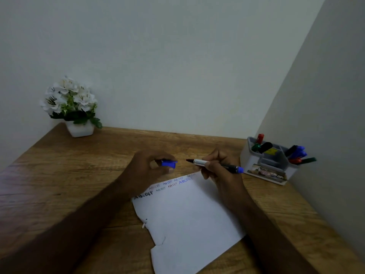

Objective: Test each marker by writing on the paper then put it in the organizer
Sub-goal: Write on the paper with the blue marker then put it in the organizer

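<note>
I count 2 hands: left hand (150,167) w/ 1 blue cap (168,163), right hand (221,169) w/ 1 uncapped marker (215,165). 1 sheet of paper (189,220); approx 8 "ABCDEF" samples along its top edge, some too blurred to be sure. 1 organizer (256,161): 3 markers in the left slot, about 4 in the right, overlapping so can't be exact. 1 flower pot (80,130). 1 desk (59,175).
</note>
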The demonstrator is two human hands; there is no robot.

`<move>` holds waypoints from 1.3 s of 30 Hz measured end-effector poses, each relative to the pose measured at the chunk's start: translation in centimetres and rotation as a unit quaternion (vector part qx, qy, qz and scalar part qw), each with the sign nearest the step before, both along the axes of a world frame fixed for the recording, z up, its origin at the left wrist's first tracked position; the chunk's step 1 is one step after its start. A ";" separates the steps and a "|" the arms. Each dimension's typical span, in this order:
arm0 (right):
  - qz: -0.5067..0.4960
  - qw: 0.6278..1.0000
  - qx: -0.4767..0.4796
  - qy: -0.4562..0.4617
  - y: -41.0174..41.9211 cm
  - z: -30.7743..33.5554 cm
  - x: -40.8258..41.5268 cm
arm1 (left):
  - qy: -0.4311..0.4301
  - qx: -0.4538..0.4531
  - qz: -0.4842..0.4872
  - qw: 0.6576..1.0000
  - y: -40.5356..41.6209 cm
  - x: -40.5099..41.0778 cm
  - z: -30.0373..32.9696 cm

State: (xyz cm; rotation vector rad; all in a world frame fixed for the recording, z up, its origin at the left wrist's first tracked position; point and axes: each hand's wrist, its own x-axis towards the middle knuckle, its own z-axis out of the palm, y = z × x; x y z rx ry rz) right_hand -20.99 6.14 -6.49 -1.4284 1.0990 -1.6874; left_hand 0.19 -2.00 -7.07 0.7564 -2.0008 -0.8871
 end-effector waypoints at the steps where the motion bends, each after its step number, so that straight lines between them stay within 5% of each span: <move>1: 0.012 1.000 0.006 -0.021 0.1 0.1 0.0 | 0.018 0.010 0.001 1.000 0.2 -0.1 0.2; 26: 0.085 0.995 0.039 -0.039 -0.1 -0.2 0.5 | 0.106 0.122 -0.093 0.982 1.0 -0.8 0.7; 39: 0.085 0.993 0.062 -0.048 0.0 -0.1 0.3 | 0.061 0.073 -0.086 0.992 1.2 -0.8 0.9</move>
